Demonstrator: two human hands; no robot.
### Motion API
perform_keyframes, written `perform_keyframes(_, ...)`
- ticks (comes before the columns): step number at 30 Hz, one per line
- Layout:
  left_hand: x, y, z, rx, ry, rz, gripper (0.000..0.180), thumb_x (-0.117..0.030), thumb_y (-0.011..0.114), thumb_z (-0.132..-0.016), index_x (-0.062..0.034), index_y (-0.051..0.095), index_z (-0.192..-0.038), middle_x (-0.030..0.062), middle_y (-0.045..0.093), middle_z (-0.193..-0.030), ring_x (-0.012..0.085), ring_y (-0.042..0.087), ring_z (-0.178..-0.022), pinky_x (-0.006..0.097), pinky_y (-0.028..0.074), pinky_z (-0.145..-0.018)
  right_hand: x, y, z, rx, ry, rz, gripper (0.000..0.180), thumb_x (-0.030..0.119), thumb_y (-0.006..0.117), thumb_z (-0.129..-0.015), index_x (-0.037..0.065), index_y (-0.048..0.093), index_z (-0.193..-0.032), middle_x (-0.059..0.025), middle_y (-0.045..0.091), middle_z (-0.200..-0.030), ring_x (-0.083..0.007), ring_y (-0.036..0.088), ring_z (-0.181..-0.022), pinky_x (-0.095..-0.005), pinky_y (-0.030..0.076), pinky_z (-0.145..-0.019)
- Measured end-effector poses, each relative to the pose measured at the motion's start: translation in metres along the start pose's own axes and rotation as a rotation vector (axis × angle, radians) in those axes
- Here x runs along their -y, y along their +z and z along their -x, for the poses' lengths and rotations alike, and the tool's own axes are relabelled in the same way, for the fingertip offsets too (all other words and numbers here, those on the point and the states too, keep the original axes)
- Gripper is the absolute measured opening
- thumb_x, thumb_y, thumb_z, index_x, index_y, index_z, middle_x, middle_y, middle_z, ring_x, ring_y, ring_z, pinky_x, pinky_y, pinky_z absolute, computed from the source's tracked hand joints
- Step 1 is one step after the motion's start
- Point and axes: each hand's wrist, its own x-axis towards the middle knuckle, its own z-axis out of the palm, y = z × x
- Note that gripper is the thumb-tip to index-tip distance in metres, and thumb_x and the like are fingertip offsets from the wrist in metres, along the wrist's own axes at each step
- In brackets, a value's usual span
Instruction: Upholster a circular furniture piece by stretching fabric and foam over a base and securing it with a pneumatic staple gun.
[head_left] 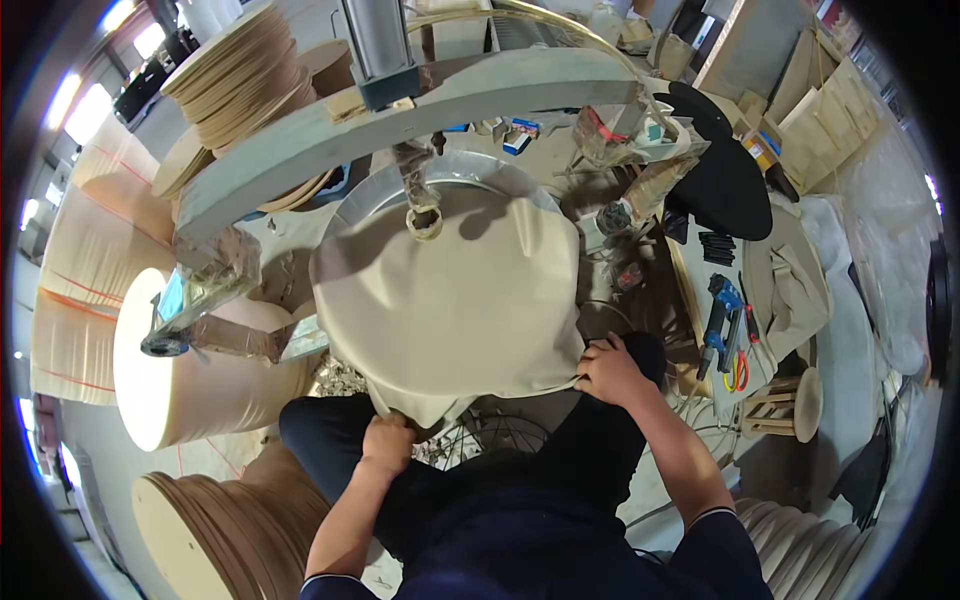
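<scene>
A beige sheet of upholstery cover material (pixel 450 300) lies draped over a round form in front of me, with a few folds and dents in it. Behind its far edge shows a curved silver metal ring (pixel 480 168). My left hand (pixel 388 442) is closed on the near left edge of the cover, by my left knee. At the near right edge my right hand (pixel 610 370) also grips the cover, fingers curled over it. Above the cover's far part hangs a rod with a ring-shaped end (pixel 425 222), wrapped in tape.
A grey curved metal beam (pixel 420 95) with a cylinder (pixel 376 40) spans the far side. Stacks of round boards (pixel 235 80) and foam discs (pixel 140 360) stand left. On the right bench lie a blue staple gun (pixel 718 320), red-and-yellow-handled scissors (pixel 738 372) and black round pieces (pixel 725 175); a wooden stool (pixel 800 405) stands below.
</scene>
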Motion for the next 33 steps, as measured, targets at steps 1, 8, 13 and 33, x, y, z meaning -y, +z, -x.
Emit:
perform_keyframes(1,-0.001,0.011,-0.003,-0.015,-0.03,0.034,0.022,-0.022,0.061,-0.088,-0.0156,0.078,-0.1,0.0089,0.069,-0.111,0.0256,0.065,-0.109,0.041,0.05,-0.092,0.005,-0.004,-0.007,0.03,0.001,0.024,0.032,0.043,0.067,-0.088,0.016,0.079,-0.1,-0.0079,0.072,-0.109,-0.0294,0.058,-0.118,-0.054,0.029,-0.116)
perform_keyframes(8,0.02,-0.111,0.01,0.065,0.265,0.645,0.03,-0.034,0.072,-0.091,-0.0072,0.076,-0.105,0.0175,0.071,-0.092,0.0339,0.07,-0.092,0.042,0.056,-0.08,-0.003,-0.104,-0.061,-0.179,0.379,-0.364,0.023,0.029,0.059,-0.091,0.008,0.067,-0.084,-0.0164,0.067,-0.081,-0.0392,0.067,-0.082,-0.0529,0.051,-0.068)
perform_keyframes(13,0.082,-0.159,-0.021,-0.129,0.003,1.256,0.029,-0.022,0.064,-0.103,-0.002,0.067,-0.124,0.0064,0.069,-0.101,0.0114,0.059,-0.086,0.025,0.043,-0.074,-0.005,-0.087,-0.183,-0.208,0.331,-0.347,0.041,0.038,0.064,-0.093,0.009,0.059,-0.122,-0.0178,0.072,-0.094,-0.0388,0.071,-0.089,-0.0502,0.056,-0.074)
perform_keyframes(33,0.255,-0.092,-0.262,-0.796,-0.345,0.453,0.019,-0.018,0.067,-0.093,0.0002,0.064,-0.098,0.0184,0.067,-0.097,0.0363,0.062,-0.095,0.045,0.048,-0.088,-0.033,-0.06,-0.27,-0.508,0.649,-0.797,0.022,0.006,0.053,-0.093,-0.001,0.066,-0.109,-0.0259,0.071,-0.099,-0.0418,0.07,-0.098,-0.0504,0.056,-0.082)
